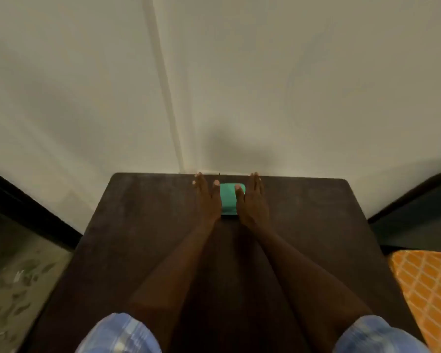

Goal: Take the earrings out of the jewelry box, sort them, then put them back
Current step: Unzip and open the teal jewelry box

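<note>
Jewelry box [229, 200], teal and lid closed, at centre frame near the far edge of the dark table [143, 225]; its long axis runs away from the viewer toward the wall [316, 85]; left hand [207, 198] and right hand [253, 200] flank its long sides, fingers extended and apart, clamped on nothing, thumbs over the lid; probably light, rigid, smooth; best gripped by its two long sides; earrings not visible.
</note>
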